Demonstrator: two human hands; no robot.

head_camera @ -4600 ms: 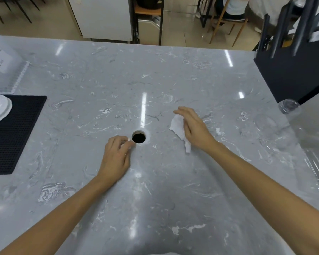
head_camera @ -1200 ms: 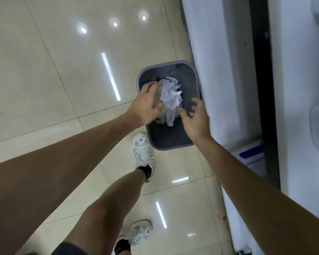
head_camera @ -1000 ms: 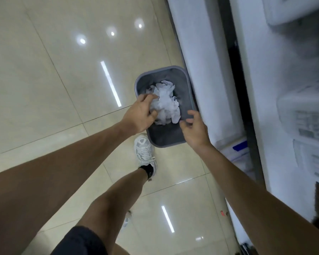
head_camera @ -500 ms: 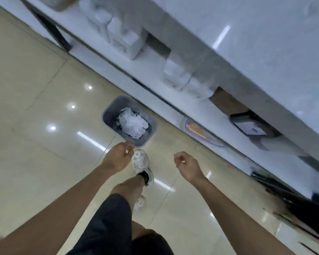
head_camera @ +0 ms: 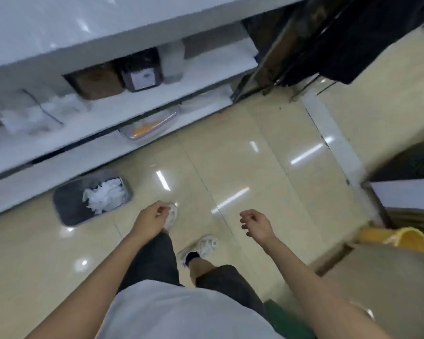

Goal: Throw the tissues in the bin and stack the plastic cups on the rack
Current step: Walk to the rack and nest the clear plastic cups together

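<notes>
A grey bin (head_camera: 66, 211) stands on the tiled floor at the left, against the white shelving. Crumpled white tissues (head_camera: 105, 195) lie inside it. My left hand (head_camera: 152, 220) hangs to the right of the bin, above my shoe, fingers loosely curled and holding nothing. Further right, my right hand (head_camera: 255, 225) hovers over the floor, fingers apart and empty. No plastic cups and no rack can be made out in this view.
White shelves (head_camera: 123, 111) under a counter hold jars and boxes, including a clear box with orange contents (head_camera: 149, 127). A yellow bucket (head_camera: 411, 239) and a cardboard box (head_camera: 389, 285) stand at the right. Dark furniture (head_camera: 340, 37) fills the top right. The picture is blurred.
The tissues left both hands and now lie in the bin. Both hands have pulled back empty, and my view has swung right, away from the bin.
</notes>
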